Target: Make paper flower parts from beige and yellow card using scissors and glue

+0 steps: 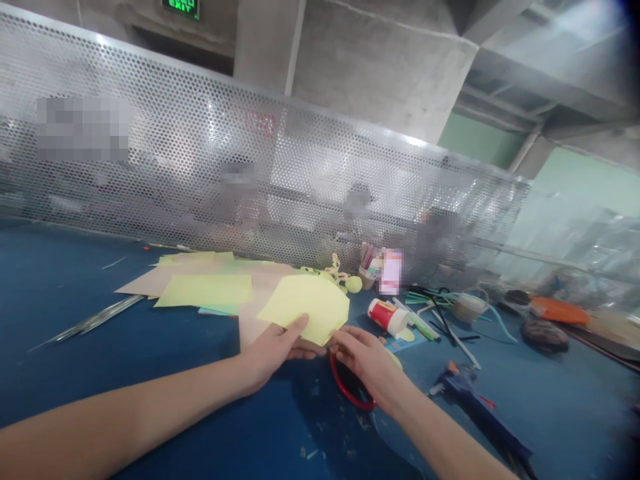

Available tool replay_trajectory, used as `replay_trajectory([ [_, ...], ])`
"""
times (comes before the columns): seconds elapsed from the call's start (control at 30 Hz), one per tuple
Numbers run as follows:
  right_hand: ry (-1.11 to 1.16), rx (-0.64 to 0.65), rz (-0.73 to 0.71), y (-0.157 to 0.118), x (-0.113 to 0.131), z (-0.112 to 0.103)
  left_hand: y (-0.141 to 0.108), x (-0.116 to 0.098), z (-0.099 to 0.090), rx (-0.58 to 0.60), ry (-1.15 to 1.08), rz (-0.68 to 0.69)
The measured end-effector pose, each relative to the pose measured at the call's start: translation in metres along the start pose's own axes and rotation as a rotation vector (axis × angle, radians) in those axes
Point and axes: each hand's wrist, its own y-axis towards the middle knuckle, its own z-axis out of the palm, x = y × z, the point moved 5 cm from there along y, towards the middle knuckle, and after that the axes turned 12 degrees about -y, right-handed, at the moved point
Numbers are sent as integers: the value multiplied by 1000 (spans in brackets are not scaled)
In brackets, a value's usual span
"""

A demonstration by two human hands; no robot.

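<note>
The left hand (280, 348) grasps a pale yellow, many-sided piece of smooth paper (305, 303), thumb pressed flat on its upper face and fingers beneath. The right hand (365, 357) pinches the same piece at its lower right edge, fingertips drawn together. The paper is held above a matt blue counter (200, 427), which is scuffed and flecked with scraps near the front. Partly hidden by the right hand is a glossy red curved loop (353, 395). Behind and to the left lie flat, straight-edged yellow paper sheets (207, 291), overlapping thin pinkish ones; beside them are long, slender, shiny silvery strips (97, 319). To the right, a red-and-white cylindrical cup (387, 317) lies tipped over, with a dark blue glue gun (480, 407) nearer the front. A perforated metal screen (150, 153) stands along the back.
</note>
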Motion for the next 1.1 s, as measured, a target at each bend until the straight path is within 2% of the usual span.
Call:
replay_trajectory([
  [0.27, -122, -117, -55, 1, 6, -2, -2, 1, 6, 99, 128, 41],
  [0.5, -245, -113, -144, 2, 7, -4, -5, 1, 9, 54, 259, 15],
  [0.7, -368, -107, -230, 4, 14, -9, -4, 0, 6, 51, 189, 5],
  [0.9, -226, -150, -261, 10, 14, -19, -1, 0, 5, 62, 47, -38],
  [1.0, -200, -218, -238, 10, 14, -26, -2, 1, 8, 90, 109, -52],
  [1.1, -180, -259, -235, 11, 17, -33, -4, 1, 12, 141, 267, -5],
])
